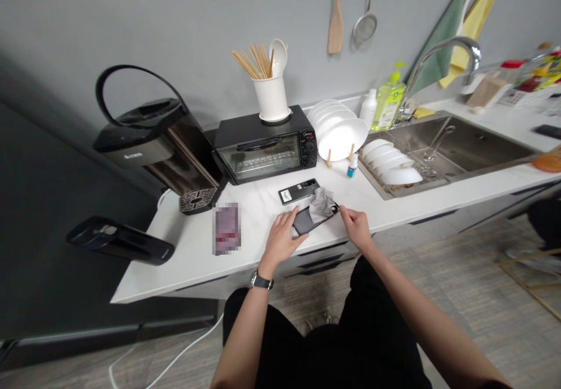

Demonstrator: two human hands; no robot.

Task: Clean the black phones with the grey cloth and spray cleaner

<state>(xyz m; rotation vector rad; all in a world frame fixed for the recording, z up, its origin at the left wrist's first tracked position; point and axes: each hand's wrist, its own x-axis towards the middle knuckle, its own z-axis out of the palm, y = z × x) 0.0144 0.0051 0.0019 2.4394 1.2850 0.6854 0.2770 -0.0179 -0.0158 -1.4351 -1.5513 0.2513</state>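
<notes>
A dark phone case (302, 222) lies at the counter's front edge, with a crumpled grey cloth (322, 204) over its right part. My left hand (281, 238) grips the case's left end between thumb and fingers. At the other end, my right hand (354, 225) has its fingers closed at the case's right corner, touching it. Just behind the case rests a dark phone (299, 191) with a white label. Farther back stands a small white and blue bottle (352, 167). A blurred purple item (227, 228) lies to the left on the counter.
A black toaster oven (265, 149) carries a white utensil pot (270, 97). Left of it stand a water dispenser (175, 149) and a dark cylinder (120, 241). Plates (342, 138), a soap bottle (388, 103) and a sink (477, 143) with bowls (397, 173) occupy the right.
</notes>
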